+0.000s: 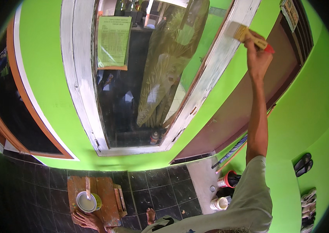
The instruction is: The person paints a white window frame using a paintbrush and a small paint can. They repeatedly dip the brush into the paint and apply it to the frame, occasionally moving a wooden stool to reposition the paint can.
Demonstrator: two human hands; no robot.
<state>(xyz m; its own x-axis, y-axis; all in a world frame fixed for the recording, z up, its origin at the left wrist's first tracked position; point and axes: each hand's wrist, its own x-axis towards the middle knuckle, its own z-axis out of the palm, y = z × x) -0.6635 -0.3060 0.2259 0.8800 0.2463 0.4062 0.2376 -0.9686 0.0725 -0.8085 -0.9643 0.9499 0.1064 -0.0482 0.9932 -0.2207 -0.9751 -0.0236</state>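
Up at the right, my right hand [258, 58] grips a paintbrush [243, 33] with a yellowish handle and a red end. Its bristles press on the right side of a white-painted window frame [215, 58], where dark bare wood shows in spots. Low at the left, my left hand [86, 219] lies with fingers outstretched beside an open paint can [84, 204], on a worn wooden stool [106, 204]. The can holds pale paint, and a flat wooden stick [88, 188] rests across its rim. Whether my left fingers touch the can, I cannot tell.
Bright green wall [42, 85] surrounds the window, whose glass shows a curtain and a taped paper [112, 40]. A brown door [226, 116] stands at the right. Near it are a red-rimmed bucket [223, 181], a white tub [219, 203] and a folded umbrella [232, 149]. Sandals [303, 164] lie farther right.
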